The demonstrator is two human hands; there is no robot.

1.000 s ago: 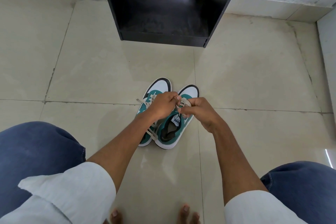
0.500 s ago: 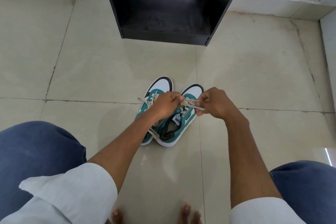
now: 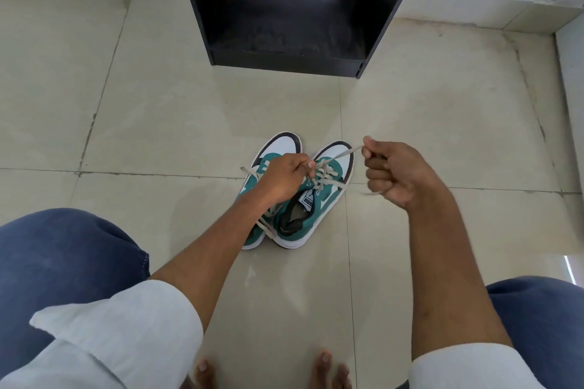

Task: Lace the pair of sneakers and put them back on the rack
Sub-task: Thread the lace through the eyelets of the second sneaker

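Beige tiled floor (image 3: 158,104) under black rack (image 3: 284,25), left hand (image 3: 284,178) and right hand (image 3: 395,174) each clenched on sneaker lace (image 3: 343,154).

One brand label can be read.
"PUMA" is printed in black on the white tongue tag (image 3: 308,201) of the right-hand teal-and-white leather sneaker (image 3: 328,199); no other text is legible.

The left hand (image 3: 284,178) and forearm cover most of the left sneaker (image 3: 279,148), so its lacing cannot be read. The lace (image 3: 343,153) end vanishes inside the right hand (image 3: 395,174), and a stretch below that fist is blurred. The top edge cuts off the rack (image 3: 284,54). The bottom edge crops the bare toes (image 3: 322,363).
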